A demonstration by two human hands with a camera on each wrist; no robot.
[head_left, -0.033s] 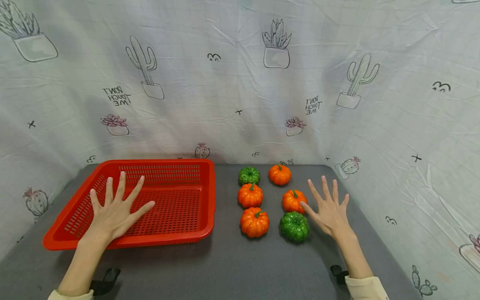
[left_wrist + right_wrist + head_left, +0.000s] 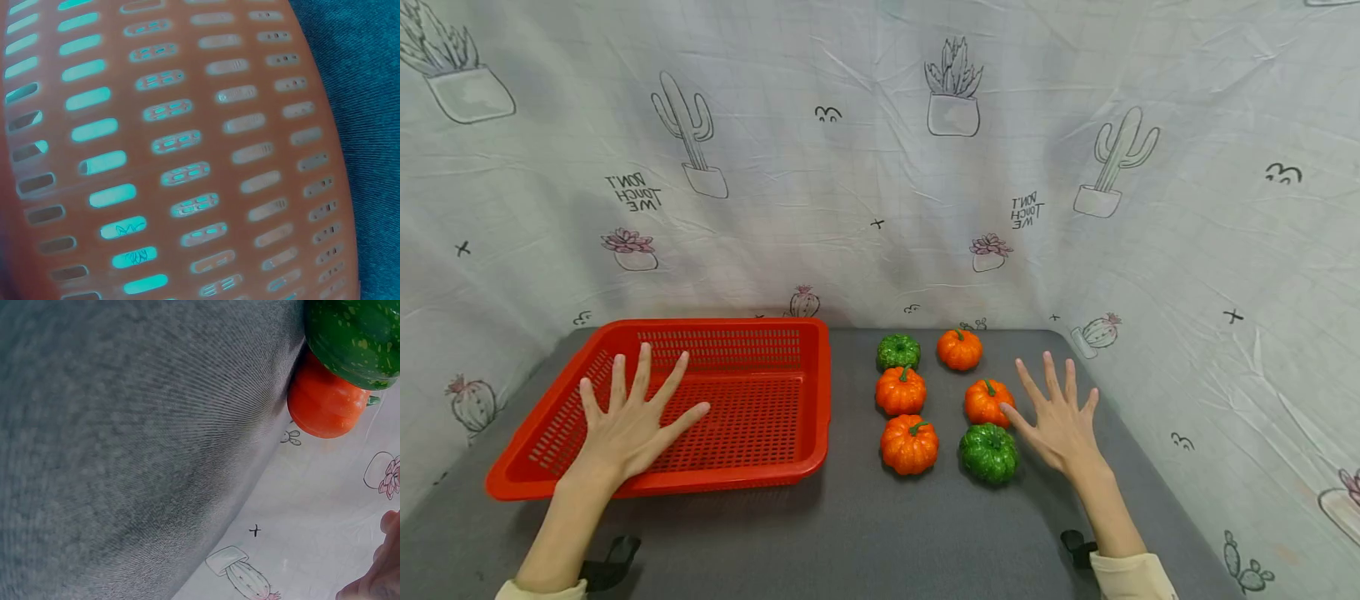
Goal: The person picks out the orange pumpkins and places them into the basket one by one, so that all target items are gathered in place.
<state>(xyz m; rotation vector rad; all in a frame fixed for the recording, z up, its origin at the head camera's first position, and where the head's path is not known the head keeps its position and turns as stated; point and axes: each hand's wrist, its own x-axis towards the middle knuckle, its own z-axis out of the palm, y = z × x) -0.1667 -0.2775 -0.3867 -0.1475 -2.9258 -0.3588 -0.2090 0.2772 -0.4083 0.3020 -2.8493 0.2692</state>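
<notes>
In the head view my left hand [image 2: 621,429] is spread flat, palm down, over the near left part of a red plastic basket [image 2: 760,476]. The basket's slotted wall [image 2: 134,181] fills most of the left wrist view. My right hand [image 2: 1060,421] is also spread, fingers straight, just right of a green pumpkin [image 2: 988,454] and an orange pumpkin [image 2: 988,403]. Its thumb tip overlaps the orange pumpkin's edge in the head view. In the right wrist view, part of my hand [image 2: 378,569] shows at the lower right. Neither hand grips anything.
More small pumpkins stand on the grey table [image 2: 865,542]: a green one [image 2: 898,352] at the back, with orange ones [image 2: 901,392], [image 2: 910,445] in front of it and another orange pumpkin [image 2: 959,349] at the back right. A white printed cloth [image 2: 880,167] hangs behind and beside the table.
</notes>
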